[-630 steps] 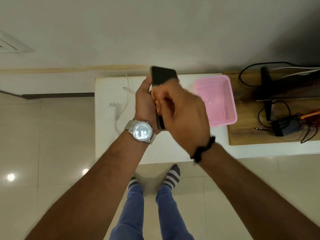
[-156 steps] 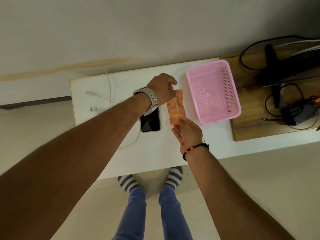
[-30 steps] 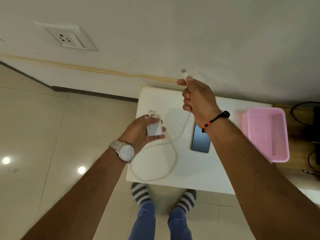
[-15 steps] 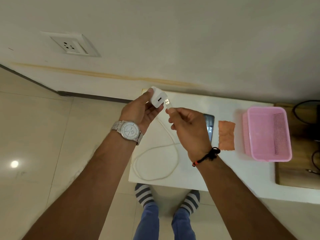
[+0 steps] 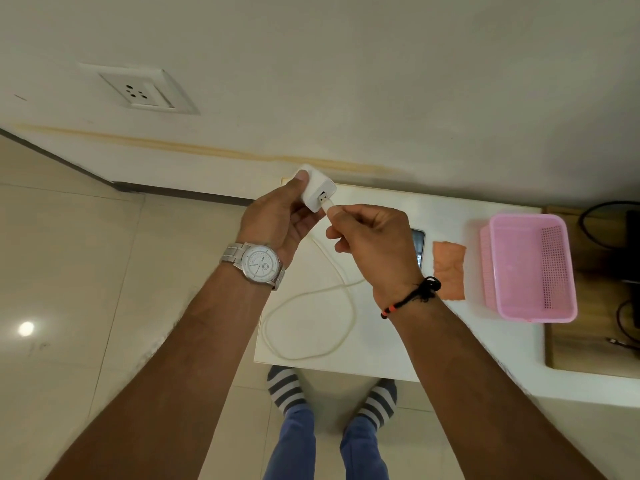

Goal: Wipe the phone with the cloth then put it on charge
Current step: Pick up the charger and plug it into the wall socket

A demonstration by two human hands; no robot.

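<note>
Table (image 5: 450, 348) first: phone (image 5: 418, 247) lies flat on it, mostly hidden behind your right wrist, long axis running away from you toward the wall; cloth (image 5: 449, 270) sits just beside it on the right, then the pink basket (image 5: 530, 268). Looks like wiping is done and you're on the charging step. Wall socket (image 5: 145, 93) is up left, well apart from the table, on your left hand's side. Cable (image 5: 311, 327) loops slack on the table and runs up to your right hand (image 5: 372, 244). Left hand (image 5: 280, 216) has fingers and thumb wrapped on the white charger brick (image 5: 317, 188), port face turned toward the right hand. Right fingers are pinched together on the USB plug (image 5: 326, 199), metal tip at the port mouth, can't tell if it's seated. Plug axis lines up roughly with the port, so push straight along it, up-left, no twist. The cable's other end isn't visible.
</note>
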